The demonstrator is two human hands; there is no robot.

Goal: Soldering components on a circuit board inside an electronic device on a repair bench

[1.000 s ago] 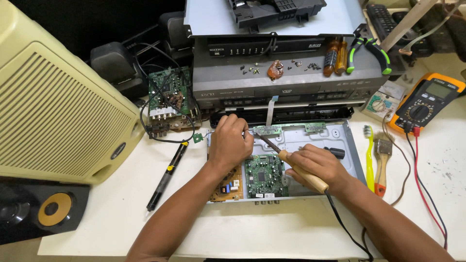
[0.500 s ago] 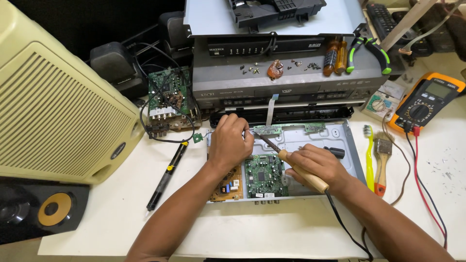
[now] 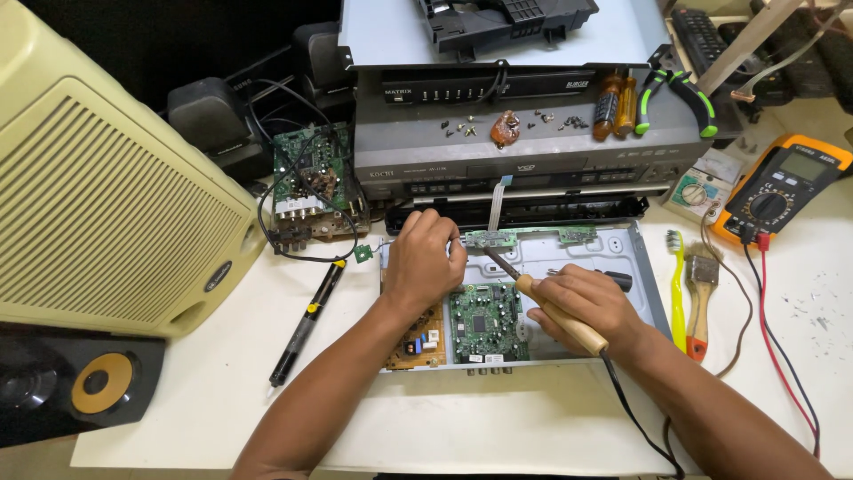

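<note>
An opened metal player chassis (image 3: 622, 258) lies on the white table, with a green circuit board (image 3: 486, 322) inside and a narrow green strip board (image 3: 524, 236) along its back edge. My right hand (image 3: 582, 307) grips a soldering iron with a wooden handle (image 3: 560, 313); its tip points at the strip board. My left hand (image 3: 425, 260) rests closed on the chassis just left of that tip, fingers curled at the strip board's left end. Whether it pinches anything is hidden.
Stacked grey players (image 3: 524, 142) with loose screws, screwdrivers (image 3: 613, 105) and green-handled pliers (image 3: 684, 93) stand behind. A cream speaker (image 3: 98, 196) is at left, beside another circuit board (image 3: 311, 182) and a black pen-like tool (image 3: 306, 322). A toothbrush (image 3: 677, 284), brush (image 3: 700, 298) and orange multimeter (image 3: 782, 191) lie right.
</note>
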